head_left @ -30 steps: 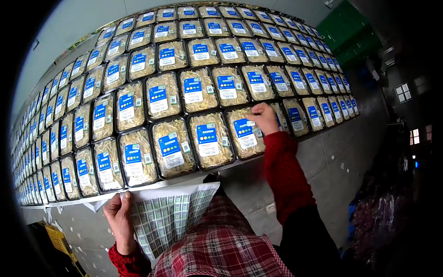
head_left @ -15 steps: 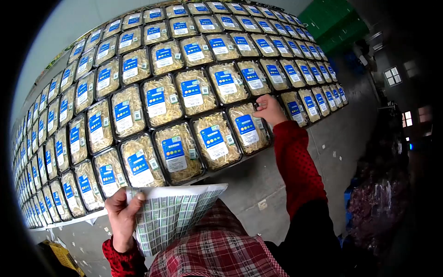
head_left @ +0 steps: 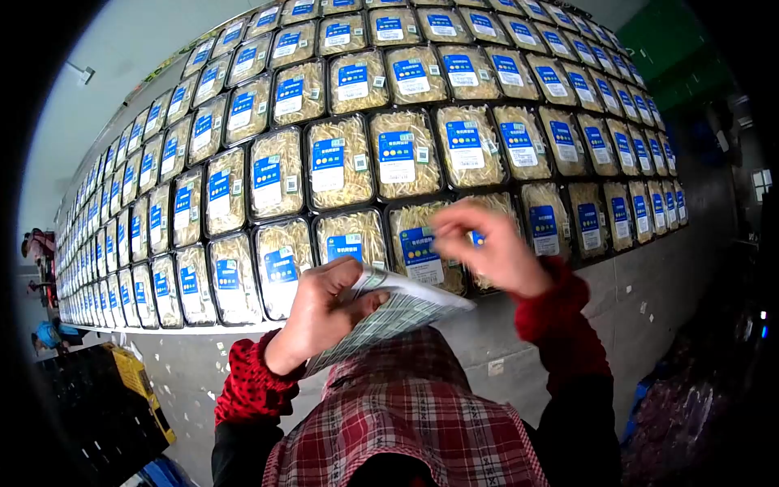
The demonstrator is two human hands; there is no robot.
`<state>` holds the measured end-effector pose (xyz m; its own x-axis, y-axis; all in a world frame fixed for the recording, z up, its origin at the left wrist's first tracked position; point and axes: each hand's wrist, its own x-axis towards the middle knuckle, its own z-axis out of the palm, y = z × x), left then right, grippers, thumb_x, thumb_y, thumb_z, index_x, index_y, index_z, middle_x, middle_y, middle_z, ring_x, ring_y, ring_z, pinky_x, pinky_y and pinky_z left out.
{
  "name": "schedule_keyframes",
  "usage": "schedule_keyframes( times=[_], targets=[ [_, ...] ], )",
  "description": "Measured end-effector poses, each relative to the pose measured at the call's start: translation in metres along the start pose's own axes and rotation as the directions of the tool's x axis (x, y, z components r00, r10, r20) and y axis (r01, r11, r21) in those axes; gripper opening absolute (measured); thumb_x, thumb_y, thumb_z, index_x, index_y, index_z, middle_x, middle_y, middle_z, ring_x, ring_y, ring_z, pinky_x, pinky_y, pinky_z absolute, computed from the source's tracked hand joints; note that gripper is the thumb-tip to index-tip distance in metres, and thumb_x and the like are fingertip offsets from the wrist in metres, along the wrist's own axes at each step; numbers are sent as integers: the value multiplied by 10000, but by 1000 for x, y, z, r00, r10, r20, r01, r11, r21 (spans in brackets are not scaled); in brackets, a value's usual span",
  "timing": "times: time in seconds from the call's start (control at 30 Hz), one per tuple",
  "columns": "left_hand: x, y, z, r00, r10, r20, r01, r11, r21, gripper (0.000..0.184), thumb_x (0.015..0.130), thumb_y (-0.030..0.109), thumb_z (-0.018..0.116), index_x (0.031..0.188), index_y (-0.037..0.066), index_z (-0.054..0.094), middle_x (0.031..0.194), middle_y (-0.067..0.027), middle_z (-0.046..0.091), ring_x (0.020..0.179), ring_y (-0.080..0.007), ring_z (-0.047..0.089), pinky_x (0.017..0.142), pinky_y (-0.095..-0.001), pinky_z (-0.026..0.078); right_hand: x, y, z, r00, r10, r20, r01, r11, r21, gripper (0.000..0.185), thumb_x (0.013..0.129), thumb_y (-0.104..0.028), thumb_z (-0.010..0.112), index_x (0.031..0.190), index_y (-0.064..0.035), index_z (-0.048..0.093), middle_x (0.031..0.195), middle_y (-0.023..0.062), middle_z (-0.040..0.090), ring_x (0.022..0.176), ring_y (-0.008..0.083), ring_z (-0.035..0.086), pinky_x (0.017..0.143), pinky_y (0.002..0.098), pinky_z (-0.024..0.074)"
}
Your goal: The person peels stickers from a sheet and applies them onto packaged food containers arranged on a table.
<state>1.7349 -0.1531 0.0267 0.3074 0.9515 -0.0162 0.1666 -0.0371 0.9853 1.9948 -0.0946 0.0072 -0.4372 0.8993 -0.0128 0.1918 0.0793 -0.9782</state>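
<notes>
My left hand point(head_left: 320, 312) grips a sheet of small green-and-white stickers point(head_left: 398, 312) by its edge, thumb on the printed side. The sheet is bent and tilted in front of the nearest row. To its right, my right hand point(head_left: 491, 247) hovers over that row, fingers curled in a pinch and blurred; anything between the fingertips is too small to make out. Under it lies a tray of bean sprouts point(head_left: 422, 256) with a blue-and-white label, partly hidden. Behind it, another sprout tray point(head_left: 471, 150) carries a small green sticker at the top of its label.
Many similar sprout trays point(head_left: 353, 85) fill the long table in close rows. Black and yellow crates point(head_left: 134, 381) stand on the floor at lower left. Green crates or panels point(head_left: 673, 53) are at upper right, and dark purplish bundles point(head_left: 682, 406) at lower right.
My right hand has come off the front-row tray and moved back toward the sheet. My left hand has raised the sheet closer to the trays. The view has shifted.
</notes>
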Motion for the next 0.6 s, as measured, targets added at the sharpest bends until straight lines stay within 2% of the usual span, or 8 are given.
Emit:
schedule_keyframes(
  times=[0.07, 0.1, 0.2, 0.23, 0.33, 0.43, 0.5, 0.6],
  targets=[
    [3, 9, 12, 998, 55, 15, -57, 992, 116, 183, 724, 9, 744, 801, -35, 583, 726, -111, 535, 590, -217, 484, 520, -326, 385, -4, -24, 36, 979, -203, 36, 204, 979, -13, 240, 781, -47, 718, 1004, 0, 645, 935, 89, 621, 843, 168, 607, 753, 298, 505],
    [6, 15, 19, 995, 102, 21, -104, 981, 164, 184, 706, -7, 739, 818, -36, 595, 767, -130, 566, 619, -252, 530, 536, -332, 411, -8, -25, 45, 972, -236, 20, 234, 969, 85, 214, 777, -58, 725, 964, 15, 649, 916, 97, 621, 842, 188, 614, 730, 310, 503],
    [1, 7, 37, 983, 180, 26, -180, 947, 265, 194, 671, -32, 730, 831, -40, 620, 845, -167, 614, 653, -316, 596, 545, -346, 450, -29, -24, 47, 958, -279, -63, 283, 956, 75, 172, 754, -46, 733, 886, 25, 648, 838, 105, 618, 761, 229, 624, 654, 318, 493],
    [-2, 6, 49, 986, 156, -60, -141, 971, 194, 166, 661, -39, 725, 761, -40, 593, 778, -162, 589, 597, -307, 575, 507, -352, 431, -37, -28, 46, 953, -291, -81, 293, 956, 17, 159, 752, -47, 733, 866, 22, 647, 823, 101, 614, 743, 231, 623, 636, 323, 491],
    [-15, 17, 66, 988, 143, -49, -120, 940, 318, 231, 623, -28, 741, 662, -29, 513, 631, -135, 479, 512, -270, 492, 468, -361, 380, -59, -35, 42, 925, -351, -147, 324, 929, -181, 130, 742, -59, 737, 812, -4, 642, 794, 86, 601, 698, 237, 612, 600, 328, 484],
    [-25, 8, 82, 991, 65, -115, -33, 964, 264, 257, 614, -17, 750, 654, -30, 496, 621, -127, 453, 496, -266, 436, 462, -358, 360, -78, -47, 38, 893, -420, -163, 329, 855, -401, 121, 733, -74, 745, 775, -34, 639, 778, 75, 589, 666, 243, 599, 582, 326, 478],
    [-30, 14, 91, 992, 37, -120, -7, 971, 241, 281, 632, -10, 755, 647, -33, 475, 614, -121, 434, 510, -254, 409, 479, -352, 347, -89, 0, 29, 876, -455, -161, 395, 867, -305, 84, 764, -61, 721, 779, -36, 642, 789, 54, 603, 667, 184, 597, 570, 306, 467],
    [-41, 15, 90, 980, -23, -198, 66, 975, 214, 290, 680, -22, 755, 644, -32, 467, 613, -90, 414, 565, -180, 432, 516, -315, 342, -93, 2, -52, 922, 0, -387, 41, 994, 97, 61, 840, -77, 668, 817, -23, 650, 790, 2, 628, 678, 76, 564, 583, 254, 457]
  ],
)
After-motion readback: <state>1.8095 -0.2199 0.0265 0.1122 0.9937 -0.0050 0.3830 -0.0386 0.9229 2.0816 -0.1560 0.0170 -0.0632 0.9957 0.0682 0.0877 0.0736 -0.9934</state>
